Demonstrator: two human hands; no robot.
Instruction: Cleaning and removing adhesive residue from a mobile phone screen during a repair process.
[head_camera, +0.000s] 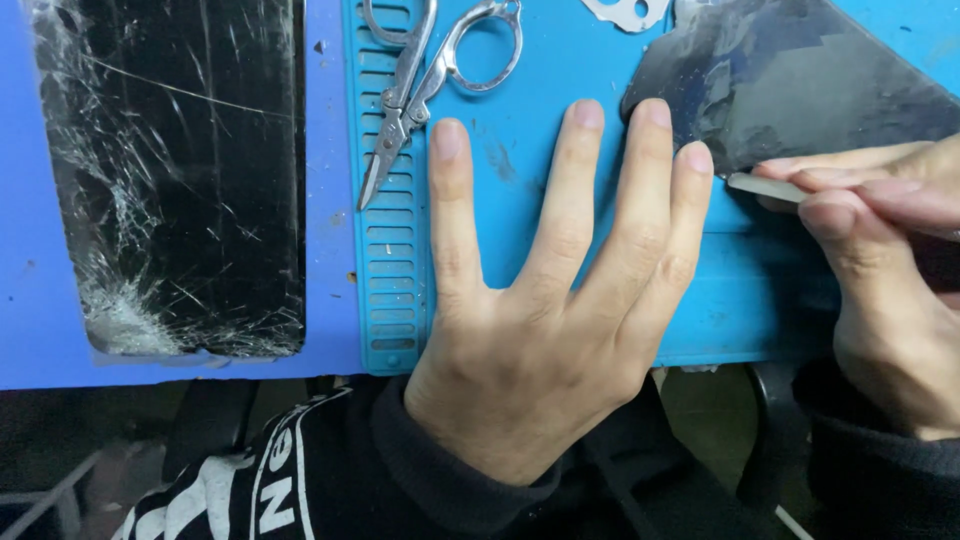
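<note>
The left hand (540, 300) is laid flat, fingers spread, on the mat (530, 60), while a blade (765, 187) is pinched by the right hand (890, 270) against the panel (800, 80).

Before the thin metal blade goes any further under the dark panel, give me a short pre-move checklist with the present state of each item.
1. Left hand flat on the blue ribbed work mat, fingertips pinning the dark glossy panel: ok.
2. Right hand pinching the thin flat metal blade: ok.
3. Blade tip at the panel's edge: ok.
4. Left fingers lie close beside the tip: not ok.
5. Silver metal scissors lie apart from both hands: ok.
6. How far the panel has lifted: cannot tell.
</note>
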